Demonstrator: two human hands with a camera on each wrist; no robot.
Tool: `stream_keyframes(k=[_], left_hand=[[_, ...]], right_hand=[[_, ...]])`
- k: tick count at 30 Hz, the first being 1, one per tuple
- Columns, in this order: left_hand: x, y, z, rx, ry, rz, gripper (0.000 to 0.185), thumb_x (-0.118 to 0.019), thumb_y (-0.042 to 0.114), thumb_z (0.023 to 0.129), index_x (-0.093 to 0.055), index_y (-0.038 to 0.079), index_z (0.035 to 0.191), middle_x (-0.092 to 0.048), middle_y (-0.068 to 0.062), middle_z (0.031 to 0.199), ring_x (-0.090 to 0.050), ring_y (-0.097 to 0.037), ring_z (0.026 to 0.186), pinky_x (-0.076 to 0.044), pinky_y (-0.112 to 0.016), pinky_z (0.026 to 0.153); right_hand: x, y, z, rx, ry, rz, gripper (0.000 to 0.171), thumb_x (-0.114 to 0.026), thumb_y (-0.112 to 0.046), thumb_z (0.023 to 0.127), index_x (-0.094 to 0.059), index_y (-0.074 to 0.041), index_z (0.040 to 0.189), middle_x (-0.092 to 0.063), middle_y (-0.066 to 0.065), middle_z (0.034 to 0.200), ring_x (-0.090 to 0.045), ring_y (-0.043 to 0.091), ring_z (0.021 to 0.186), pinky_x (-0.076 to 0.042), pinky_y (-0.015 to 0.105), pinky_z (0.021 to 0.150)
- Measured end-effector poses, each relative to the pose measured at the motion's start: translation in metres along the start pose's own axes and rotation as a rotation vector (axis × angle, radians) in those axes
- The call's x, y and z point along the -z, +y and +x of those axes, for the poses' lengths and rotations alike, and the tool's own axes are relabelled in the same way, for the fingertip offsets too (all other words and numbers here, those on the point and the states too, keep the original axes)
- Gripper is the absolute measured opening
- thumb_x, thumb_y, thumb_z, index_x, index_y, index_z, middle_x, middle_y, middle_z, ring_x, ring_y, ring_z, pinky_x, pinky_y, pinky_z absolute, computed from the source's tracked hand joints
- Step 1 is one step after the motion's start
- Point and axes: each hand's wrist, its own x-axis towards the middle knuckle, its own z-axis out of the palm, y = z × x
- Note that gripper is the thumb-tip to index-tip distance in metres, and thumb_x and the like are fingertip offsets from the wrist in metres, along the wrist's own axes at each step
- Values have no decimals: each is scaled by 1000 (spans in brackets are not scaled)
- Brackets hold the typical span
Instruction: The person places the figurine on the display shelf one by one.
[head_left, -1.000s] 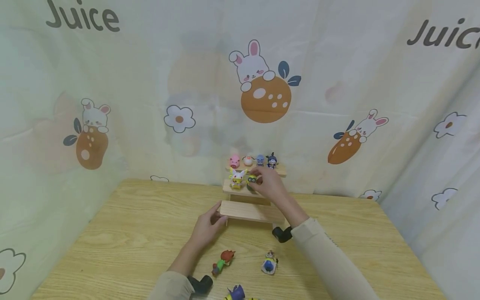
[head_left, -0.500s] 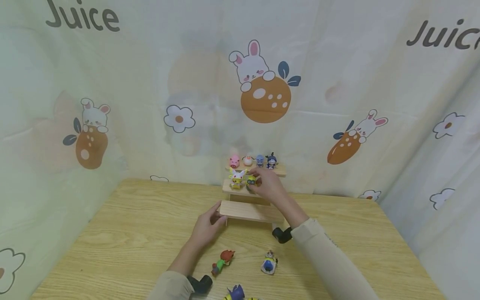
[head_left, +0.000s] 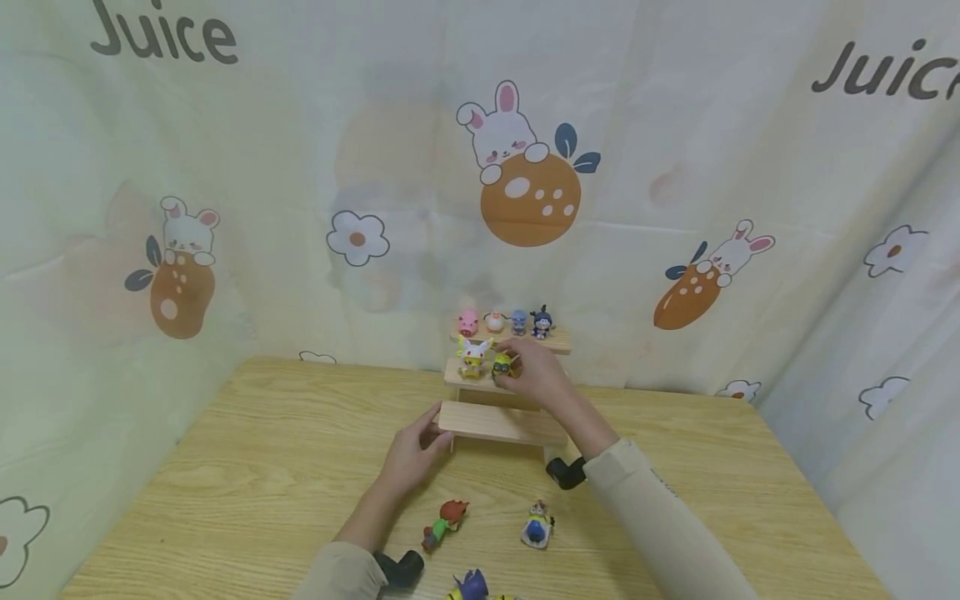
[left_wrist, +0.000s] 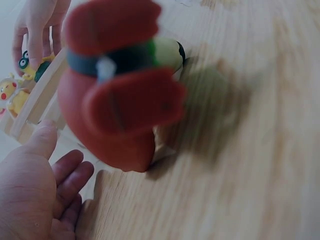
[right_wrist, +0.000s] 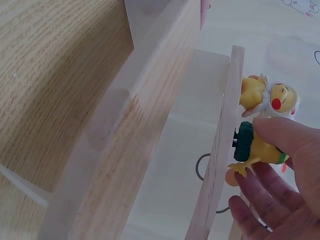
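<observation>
On my feed the right hand [head_left: 536,372] has thumb and fingers clamped on the goggled toy [head_left: 501,365], at the middle step [head_left: 453,373], just right of the hooded toy [head_left: 471,360]. The grip takes its body — I'd say so the feet, which point at the board, can meet it squarely. Its goggles face the near side, presumably for display.

The left hand [head_left: 411,456] has its thumb and forefinger at the left end of the near step [head_left: 498,422], the other fingers loosely bent below. It's likely there to steady the stand, though I can't tell from here whether those two pinch or merely touch.

Farther up, the far step [head_left: 558,340] bears, left to right, a pig [head_left: 468,323], a white toy [head_left: 493,322], a blue toy [head_left: 518,322] and a dark toy [head_left: 542,322], set in a row that probably keeps each one visible.

On the near part of the table [head_left: 300,467] lie a red-haired toy [head_left: 446,525], a blue-bodied toy [head_left: 536,530] and, at my bottom edge, a purple toy [head_left: 472,587].

Beyond, the cloth [head_left: 420,167] reads "Juice" at far left — and "Juic", cut off, at far right. Marks on the right sleeve [head_left: 660,508] are too small to read.
</observation>
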Motion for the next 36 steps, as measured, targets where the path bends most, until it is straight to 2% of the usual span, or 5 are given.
stream_keyframes(k=[13, 22, 26, 30, 36], left_hand=[[0, -2, 3, -1, -13, 6, 65, -58, 42, 92, -37, 12, 146, -70, 2, 102, -63, -15, 98, -50, -42, 94], [0, -2, 1, 28, -13, -8, 64, -60, 39, 92, -37, 14, 146, -69, 3, 102, -63, -15, 99, -49, -43, 95], [0, -2, 0, 35, -15, -6, 63, -60, 38, 92, -37, 15, 146, -69, 2, 102, -63, -16, 100, -49, -43, 96], [0, -2, -1, 31, -9, -1, 65, -60, 41, 91, -37, 14, 146, -69, 1, 103, -63, -17, 100, -49, -43, 96], [1, 1, -1, 36, -1, -7, 67, -60, 44, 90, -38, 14, 146, -70, 1, 103, -63, -17, 101, -48, -43, 97]], right_hand=[[23, 11, -33, -47, 76, 141, 54, -72, -20, 83, -53, -9, 133, -59, 17, 123, -58, 34, 110, -50, 49, 93], [23, 21, -78, -73, 79, 217, 42, -69, -21, 87, -57, -7, 125, -62, 14, 115, -63, 28, 99, -54, 43, 84], [13, 24, -98, -87, -4, 187, 26, -71, -21, 86, -64, -8, 107, -67, 7, 101, -65, 18, 88, -56, 32, 76], [1, 25, -116, -39, -183, 160, 22, -72, -23, 85, -66, -8, 101, -67, 4, 98, -64, 15, 86, -54, 25, 70], [-10, 18, -134, -6, -392, 123, 35, -73, -31, 83, -65, -8, 108, -68, 7, 100, -64, 22, 88, -53, 35, 72]])
